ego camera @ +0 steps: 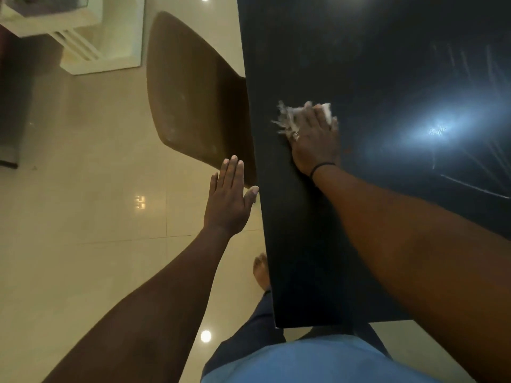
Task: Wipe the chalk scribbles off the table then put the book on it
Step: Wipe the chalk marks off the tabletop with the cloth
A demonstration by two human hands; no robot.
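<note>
A glossy black table (304, 64) fills the right side of the head view. My right hand (315, 136) presses a crumpled white tissue (287, 117) flat on the table near its left edge, and the tissue is blurred. Faint white chalk lines (470, 186) and streaks remain on the right part of the tabletop. My left hand (229, 194) hovers flat with fingers apart just beside the table's left edge, holding nothing. No book is in view.
A brown padded chair (190, 92) stands close against the table's left side. Shiny beige floor tiles (83, 217) lie to the left. White furniture (91, 37) stands at the far upper left. My bare foot (261, 269) is under the table's edge.
</note>
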